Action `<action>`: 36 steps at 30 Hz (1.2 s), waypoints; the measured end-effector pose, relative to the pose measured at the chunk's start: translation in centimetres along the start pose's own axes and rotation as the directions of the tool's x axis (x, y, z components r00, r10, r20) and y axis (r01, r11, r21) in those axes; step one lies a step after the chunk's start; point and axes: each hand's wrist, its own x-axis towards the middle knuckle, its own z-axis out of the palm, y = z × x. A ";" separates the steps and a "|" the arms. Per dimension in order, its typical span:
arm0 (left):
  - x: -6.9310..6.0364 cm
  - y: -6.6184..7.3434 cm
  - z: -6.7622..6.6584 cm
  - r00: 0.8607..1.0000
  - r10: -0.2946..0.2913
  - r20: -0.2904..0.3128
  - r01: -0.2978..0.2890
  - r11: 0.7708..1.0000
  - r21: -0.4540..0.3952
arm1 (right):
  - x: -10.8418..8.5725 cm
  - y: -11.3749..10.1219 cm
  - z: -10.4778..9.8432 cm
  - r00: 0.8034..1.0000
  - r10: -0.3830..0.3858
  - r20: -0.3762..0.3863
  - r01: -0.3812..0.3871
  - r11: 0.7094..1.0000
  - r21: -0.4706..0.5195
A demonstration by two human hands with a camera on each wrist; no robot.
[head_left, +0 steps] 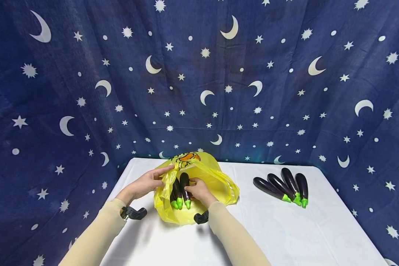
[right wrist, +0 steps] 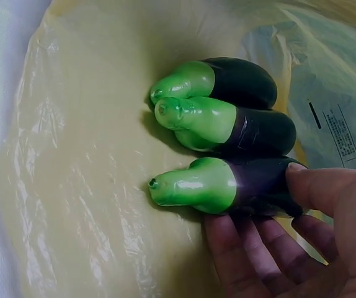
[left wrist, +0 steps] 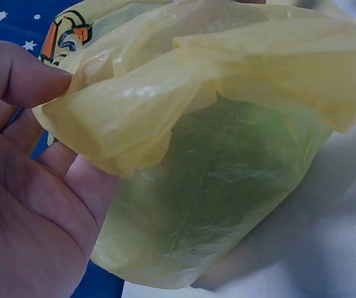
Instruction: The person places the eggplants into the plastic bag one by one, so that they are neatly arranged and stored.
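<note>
A yellow plastic bag point(head_left: 216, 181) lies on the white table with its mouth facing the person. Inside are three dark purple eggplants with green stem ends, side by side. My right hand point(head_left: 199, 190) reaches into the bag and holds the rightmost eggplant point(head_left: 184, 183), thumb on top and fingers beneath; the right wrist view shows this eggplant point(right wrist: 258, 183) and hand point(right wrist: 308, 236) closely. My left hand point(head_left: 147, 183) holds the left edge of the bag's mouth; in the left wrist view the thumb and fingers of this hand point(left wrist: 35, 186) pinch the yellow film point(left wrist: 122, 112).
Four more eggplants point(head_left: 287, 184) lie fanned out on the right part of the white table point(head_left: 322, 229), their green ends toward the person. A blue curtain point(head_left: 266, 107) with moons and stars hangs behind the table and at its sides.
</note>
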 end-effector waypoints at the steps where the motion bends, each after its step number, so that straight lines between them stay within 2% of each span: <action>1: 0.0 0.0 0.0 1.000 -0.002 0.000 0.002 1.000 0.001 | 0.0 0.0 0.0 1.000 0.003 -0.001 -0.003 1.000 -0.001; 21: -0.3 0.1 0.0 1.000 0.008 -0.004 -0.008 1.000 0.008 | 0.5 0.6 -0.5 0.998 -0.068 0.011 0.067 0.992 0.111; 28: -0.3 0.2 0.1 1.000 0.015 0.005 -0.015 1.000 -0.003 | 0.2 0.8 -1.2 0.992 -0.126 -0.017 0.127 0.991 0.033; 36: -0.3 0.1 0.0 1.000 0.015 0.012 -0.015 1.000 -0.009 | -0.4 0.6 -2.1 0.987 -0.163 0.007 0.163 0.985 -0.049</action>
